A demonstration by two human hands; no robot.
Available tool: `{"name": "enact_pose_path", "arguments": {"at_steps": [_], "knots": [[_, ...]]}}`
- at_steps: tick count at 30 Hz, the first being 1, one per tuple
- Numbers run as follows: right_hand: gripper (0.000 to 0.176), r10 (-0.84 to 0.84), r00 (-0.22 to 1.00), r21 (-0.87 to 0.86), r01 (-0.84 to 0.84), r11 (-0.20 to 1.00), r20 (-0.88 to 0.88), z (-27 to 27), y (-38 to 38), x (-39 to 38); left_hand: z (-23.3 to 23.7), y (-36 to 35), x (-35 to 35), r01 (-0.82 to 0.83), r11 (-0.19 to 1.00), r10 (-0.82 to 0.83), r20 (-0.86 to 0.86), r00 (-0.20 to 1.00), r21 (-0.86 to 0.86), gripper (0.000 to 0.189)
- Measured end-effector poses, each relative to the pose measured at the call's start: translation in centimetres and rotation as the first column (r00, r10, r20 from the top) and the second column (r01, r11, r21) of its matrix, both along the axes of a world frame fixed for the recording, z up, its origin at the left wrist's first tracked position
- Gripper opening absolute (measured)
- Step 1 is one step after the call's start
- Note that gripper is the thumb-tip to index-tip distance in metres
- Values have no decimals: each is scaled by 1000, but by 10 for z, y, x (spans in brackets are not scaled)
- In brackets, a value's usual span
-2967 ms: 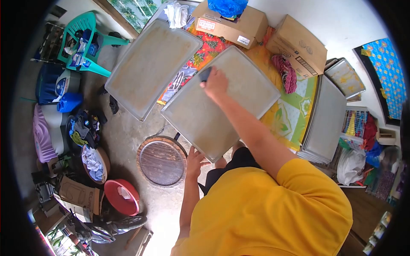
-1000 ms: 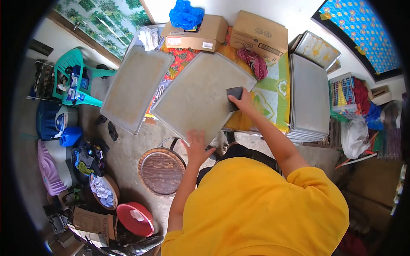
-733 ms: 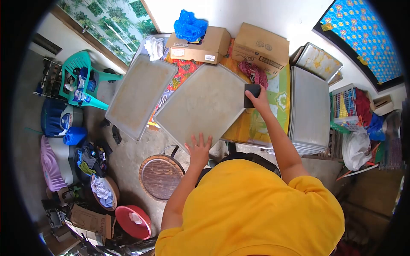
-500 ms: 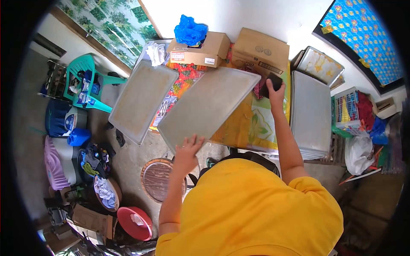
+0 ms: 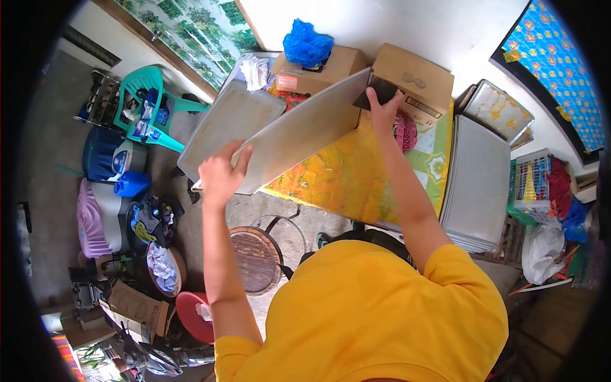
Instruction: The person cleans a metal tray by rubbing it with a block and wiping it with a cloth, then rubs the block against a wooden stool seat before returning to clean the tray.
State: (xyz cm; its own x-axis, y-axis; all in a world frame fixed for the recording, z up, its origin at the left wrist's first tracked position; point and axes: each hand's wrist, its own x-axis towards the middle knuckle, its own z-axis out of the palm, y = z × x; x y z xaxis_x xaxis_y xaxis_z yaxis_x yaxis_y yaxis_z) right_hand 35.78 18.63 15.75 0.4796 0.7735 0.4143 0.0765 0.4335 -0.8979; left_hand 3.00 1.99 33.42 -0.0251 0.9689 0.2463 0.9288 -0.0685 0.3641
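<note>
A large metal baking tray (image 5: 299, 137) is tilted up on edge above the table. My left hand (image 5: 221, 173) grips its near left end, thumb on the upper edge. My right hand (image 5: 383, 109) is closed on a dark rectangular block (image 5: 377, 90) right at the tray's far right corner. Another metal tray (image 5: 232, 127) lies to the left, partly hidden behind the raised one. Below my right hand, a pink patterned cloth (image 5: 405, 132) rests on the table by the cardboard box.
A table with a yellow patterned cover (image 5: 337, 181) stands ahead. On its right is a stack of metal trays (image 5: 476, 181). Cardboard boxes (image 5: 414, 73) sit at the back. A round wooden stool (image 5: 254, 261) is in front of me, and a green chair (image 5: 145, 86) stands at left.
The raised tray has tipped more steeply onto its edge. My left hand has moved left and now grips its end; my right hand has brought the dark block to the tray's far corner.
</note>
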Motion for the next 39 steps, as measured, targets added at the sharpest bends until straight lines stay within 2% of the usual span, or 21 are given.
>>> {"name": "enact_pose_path", "arguments": {"at_steps": [2,5,7,9,11,12,14,15,18,19,20,22,25,27,29,31,34,36,37,38,39], "knots": [[74,-2,1000,15,2,1000,5,-11,18,-22,-1,19,0,-141,988,129,-157,979,-67,42],[73,-38,990,-46,45,998,137,8,5,-83,-14,44,-18,-108,992,101,-116,988,-60,58],[71,87,991,22,-90,996,100,33,-27,-141,-17,55,-26,-125,988,121,-45,992,-92,72],[74,63,849,81,-124,989,524,41,-57,-194,-19,64,-34,-98,990,103,46,994,-100,78],[76,47,711,180,-241,954,702,26,-76,-231,-19,70,-39,-80,988,87,54,995,-135,82],[74,38,714,179,-226,957,699,26,-74,-230,-24,72,-43,-70,989,78,57,995,-129,81],[71,43,981,60,-55,997,191,37,-57,-203,-21,73,-48,-50,987,58,47,997,-152,80],[69,2,996,-31,-5,1000,-93,41,-49,-192,-18,72,-46,-55,989,61,40,997,-137,79],[68,-58,997,-33,60,998,60,40,-40,-181,-13,69,-38,-65,989,68,18,998,-130,70],[69,40,966,-4,-40,999,256,38,-50,-196,-9,70,-36,-71,987,72,-3,997,-145,63],[69,129,887,-2,-143,990,443,33,-69,-221,-9,70,-34,-77,984,74,-24,997,-161,56],[72,65,464,121,-360,925,884,-12,-95,-259,-20,68,-35,-6,1000,5,-70,998,-6,42],[71,247,668,-86,-264,961,702,-38,-91,-229,-28,67,-38,45,993,-32,-131,991,105,24],[73,-14,899,-74,52,996,438,-43,-77,-177,-26,63,-35,44,994,-30,-137,990,98,23],[77,-266,907,-179,335,925,326,-92,-26,-117,-26,64,-34,49,993,-31,-157,987,111,21],[87,-279,932,-171,321,932,230,-96,1,-81,-25,65,-33,60,991,-42,-148,988,119,21],[88,-202,972,-176,221,959,117,-111,2,-107,-30,75,-38,35,988,-8,-173,985,151,22],[78,65,980,-285,-9,959,188,-92,-42,-161,-31,85,-42,6,989,17,-152,988,148,22],[77,141,875,-203,-49,978,463,-94,-66,-190,-33,88,-44,-9,990,29,-142,989,138,22],[77,179,691,-140,-114,984,700,-99,-81,-205,-32,90,-44,-3,990,20,-115,993,142,23],[75,163,741,-129,-104,986,651,-105,-81,-202,-32,90,-43,5,991,11,-119,993,136,23]]}}
